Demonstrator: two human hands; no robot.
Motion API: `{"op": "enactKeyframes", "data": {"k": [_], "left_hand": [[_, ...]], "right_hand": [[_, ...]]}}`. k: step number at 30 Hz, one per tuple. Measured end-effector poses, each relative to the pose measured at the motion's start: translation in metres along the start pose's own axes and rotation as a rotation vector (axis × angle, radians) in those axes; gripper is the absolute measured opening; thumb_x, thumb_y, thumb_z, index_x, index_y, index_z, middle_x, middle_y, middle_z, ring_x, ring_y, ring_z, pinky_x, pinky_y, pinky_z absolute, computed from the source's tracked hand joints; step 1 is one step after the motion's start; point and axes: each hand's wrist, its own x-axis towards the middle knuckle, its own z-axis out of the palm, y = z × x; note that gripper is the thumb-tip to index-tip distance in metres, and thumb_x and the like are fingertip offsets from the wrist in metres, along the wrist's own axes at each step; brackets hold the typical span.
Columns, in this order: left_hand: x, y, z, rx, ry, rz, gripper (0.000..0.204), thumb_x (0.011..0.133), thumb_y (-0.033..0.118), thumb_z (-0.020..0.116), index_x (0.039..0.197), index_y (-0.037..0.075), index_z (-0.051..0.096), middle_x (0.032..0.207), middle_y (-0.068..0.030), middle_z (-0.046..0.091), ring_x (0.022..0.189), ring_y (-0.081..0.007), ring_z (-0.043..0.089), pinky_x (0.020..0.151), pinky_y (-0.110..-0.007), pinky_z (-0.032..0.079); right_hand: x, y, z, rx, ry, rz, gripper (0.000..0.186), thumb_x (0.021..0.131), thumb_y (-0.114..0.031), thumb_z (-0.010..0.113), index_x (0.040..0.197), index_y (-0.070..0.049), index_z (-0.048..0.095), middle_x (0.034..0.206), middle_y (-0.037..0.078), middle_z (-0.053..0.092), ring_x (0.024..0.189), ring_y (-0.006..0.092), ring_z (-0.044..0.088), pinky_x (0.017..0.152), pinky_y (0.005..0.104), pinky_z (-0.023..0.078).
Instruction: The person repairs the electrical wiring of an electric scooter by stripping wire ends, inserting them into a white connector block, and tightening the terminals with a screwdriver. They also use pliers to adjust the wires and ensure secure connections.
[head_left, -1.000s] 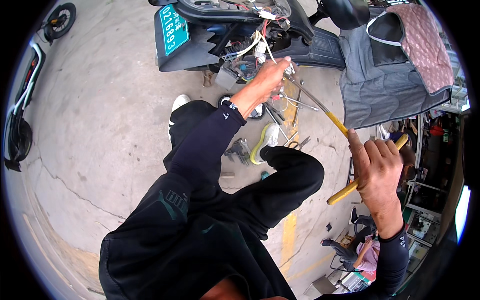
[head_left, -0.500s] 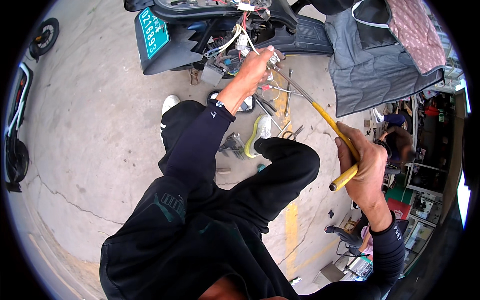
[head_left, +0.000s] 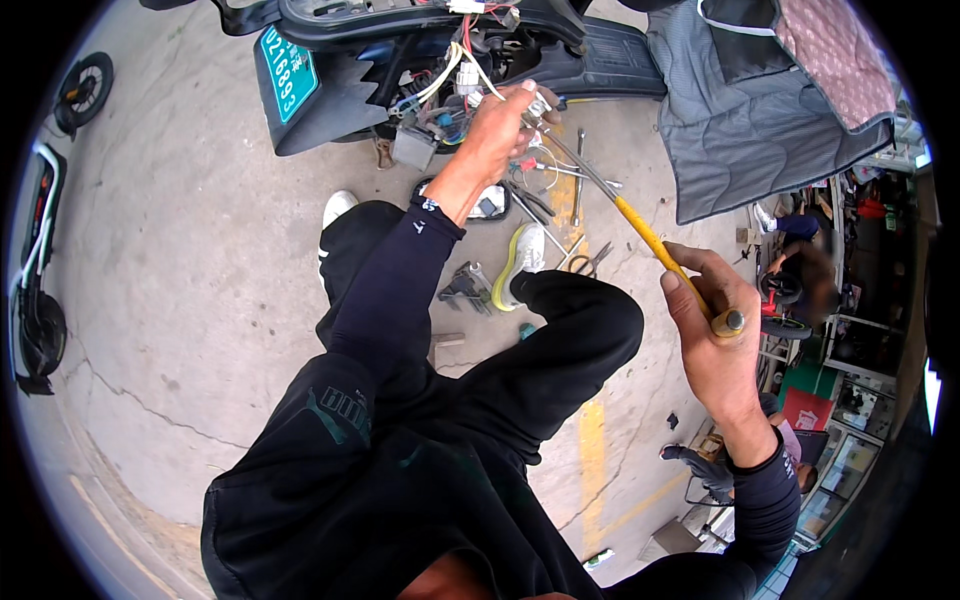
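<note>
Slanting from far centre to near right, the yellow T-handle wrench [head_left: 645, 231] shows its crossbar end-on, no longer crosswise, suggesting rotation; the right hand [head_left: 722, 365] wraps it, the left hand [head_left: 495, 135], grip unclear, meets its tip beside scooter wiring [head_left: 460, 75].

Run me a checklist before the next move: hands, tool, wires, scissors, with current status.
1. Right hand on the yellow-handled tool: ok, wrapped around its handle end.
2. Left hand at the far end of the metal shaft: ok, curled there.
3. Tool tip seated: cannot tell, hidden at the left hand.
4. Pale wires clear of the left hand: not ok, one runs right up to it.
5. Scissors apart from both hands: ok, on the ground beside the white shoe.
</note>
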Motion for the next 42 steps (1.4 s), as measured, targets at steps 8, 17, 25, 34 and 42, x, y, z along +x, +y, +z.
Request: {"op": "enactKeyframes", "data": {"k": [8,17,25,34,42], "left_hand": [[0.000,-0.005,-0.002,0.002,-0.014,0.047,0.035,0.103,0.035,0.044,0.106,0.005,0.064,0.090,-0.0067,0.068,0.054,-0.0016,0.035,0.043,-0.018,0.025],[0.003,-0.008,-0.002,-0.010,-0.012,0.065,0.035,0.105,0.034,0.043,0.105,0.006,0.062,0.090,-0.0086,0.067,0.054,-0.0041,0.037,0.045,-0.019,0.027],[0.003,-0.001,0.004,0.095,0.028,0.033,0.041,0.105,0.039,0.043,0.119,0.004,0.056,0.102,-0.0111,0.066,0.058,-0.0052,0.042,0.045,-0.020,0.031],[-0.006,0.014,-0.007,0.156,-0.178,-0.050,0.032,0.094,0.005,0.045,0.123,-0.006,0.053,0.132,-0.0224,0.059,0.080,-0.0176,0.068,0.053,-0.024,0.046],[-0.019,0.033,0.002,0.453,-0.035,-0.138,0.047,0.099,0.013,0.055,0.138,-0.010,0.043,0.128,-0.0243,0.059,0.088,-0.0204,0.073,0.054,-0.019,0.054]], "right_hand": [[-0.002,0.006,0.002,0.158,0.007,0.112,0.019,0.094,-0.007,0.063,0.110,0.004,0.065,0.064,-0.002,0.053,0.062,0.0033,0.041,0.055,0.0217,0.033],[0.001,0.045,0.007,0.281,0.069,0.094,0.019,0.093,-0.011,0.066,0.106,0.002,0.069,0.062,-0.003,0.053,0.056,0.0051,0.041,0.053,0.0245,0.033],[-0.031,0.102,-0.035,-0.026,0.196,-0.259,0.023,0.094,-0.009,0.066,0.113,0.003,0.066,0.066,0.011,0.062,0.056,0.0086,0.051,0.055,0.0286,0.044],[-0.138,0.456,0.252,0.079,0.482,0.474,0.034,0.096,-0.014,0.060,0.123,0.007,0.060,0.105,0.027,0.069,0.094,0.0372,0.069,0.081,0.0417,0.052],[-0.232,0.542,0.447,0.578,0.122,1.086,0.041,0.090,-0.028,0.065,0.116,0.003,0.064,0.107,0.022,0.070,0.103,0.0342,0.068,0.083,0.0400,0.052]]}}
